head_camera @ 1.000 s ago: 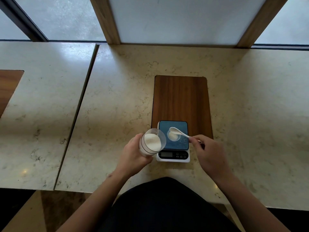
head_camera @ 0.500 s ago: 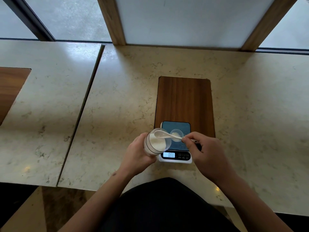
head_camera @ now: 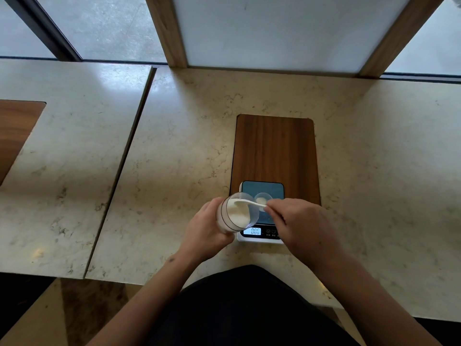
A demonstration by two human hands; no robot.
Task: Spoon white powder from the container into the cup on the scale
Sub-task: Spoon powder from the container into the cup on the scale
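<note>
My left hand (head_camera: 207,231) grips a clear container (head_camera: 237,213) of white powder, tilted with its mouth toward the scale. My right hand (head_camera: 301,228) pinches the handle of a white spoon (head_camera: 249,203), whose bowl reaches into the container's mouth. A small clear cup (head_camera: 263,198) with a little powder in it stands on the blue platform of the scale (head_camera: 269,189). The scale's lit display reads 000. My right hand covers the scale's near right corner.
The scale sits at the near end of a dark wooden board (head_camera: 274,151) set in the pale marble counter (head_camera: 174,158). A seam divides this counter from another slab at left, which has its own wooden inset (head_camera: 15,131). Wooden window posts rise behind.
The spoon has gone from above the cup on the scale leftward into the container's mouth. My right hand followed it left. The container has tipped a bit more toward the scale.
</note>
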